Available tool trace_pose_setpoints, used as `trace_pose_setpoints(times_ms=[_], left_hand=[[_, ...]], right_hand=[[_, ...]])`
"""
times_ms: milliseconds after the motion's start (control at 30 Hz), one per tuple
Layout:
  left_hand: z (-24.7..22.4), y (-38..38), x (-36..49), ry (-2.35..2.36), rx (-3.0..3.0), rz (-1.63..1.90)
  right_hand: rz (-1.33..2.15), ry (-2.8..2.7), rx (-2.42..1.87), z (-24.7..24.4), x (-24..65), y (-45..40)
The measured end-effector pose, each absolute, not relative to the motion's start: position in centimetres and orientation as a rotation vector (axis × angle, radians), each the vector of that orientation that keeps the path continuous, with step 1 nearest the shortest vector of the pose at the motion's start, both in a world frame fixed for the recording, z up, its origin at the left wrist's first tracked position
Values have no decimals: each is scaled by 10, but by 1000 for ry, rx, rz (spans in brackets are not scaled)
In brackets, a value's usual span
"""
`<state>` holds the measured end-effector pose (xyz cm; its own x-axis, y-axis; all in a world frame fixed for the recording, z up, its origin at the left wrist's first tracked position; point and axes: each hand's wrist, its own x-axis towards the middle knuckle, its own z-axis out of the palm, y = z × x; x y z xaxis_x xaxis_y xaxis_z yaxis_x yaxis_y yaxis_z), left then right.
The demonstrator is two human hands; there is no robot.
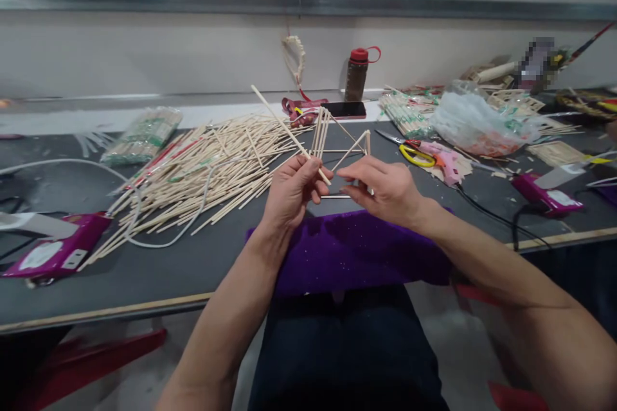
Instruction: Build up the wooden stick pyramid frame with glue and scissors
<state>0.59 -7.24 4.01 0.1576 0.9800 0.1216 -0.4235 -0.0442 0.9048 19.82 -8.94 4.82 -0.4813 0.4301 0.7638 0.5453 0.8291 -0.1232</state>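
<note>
While the left hand [295, 187] pinches a stick [279, 119] at picture centre, the right hand [385, 187], fingers apart, sits near its lower end, apparently readying it, the next move probably needing careful alignment against the frame [351, 151] behind.

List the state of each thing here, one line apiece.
Left hand: closed on the wooden stick.
Wooden stick: tilted, held near one end.
Right hand: thumb and forefinger apart.
Stick frame: standing, partly hidden by the hands.
Loose sticks: spread in a heap.
Stick bundle: wrapped in clear plastic.
Scissors: lying down, blades seemingly shut.
Glue gun: lying on its side.
Bottle: upright, lid on.
Phone: lying flat, screen dark.
</note>
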Motion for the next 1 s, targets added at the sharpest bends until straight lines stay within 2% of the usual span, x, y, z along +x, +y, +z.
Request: trace_pose_setpoints(times_ms=[233,367,467,700,833,1000], left_hand=[[37,-70,6,624,856,1252],[38,-70,6,606,786,1189],[45,-70,3,657,668,1205],[58,-64,-8,747,597,1329],[49,-66,-8,826,902,1340],[43,-79,-3,912,1265,1052]], right_hand=[[-581,-2206,-459,38,187,-68],[-615,-2191,-384,47,184,-74],[-517,-2102,-330,61,185,-90],[-8,-1561,-684,83,207,-95],[180,-1335,-731,84,227,-71],[307,-1272,-758,97,242,-53]])
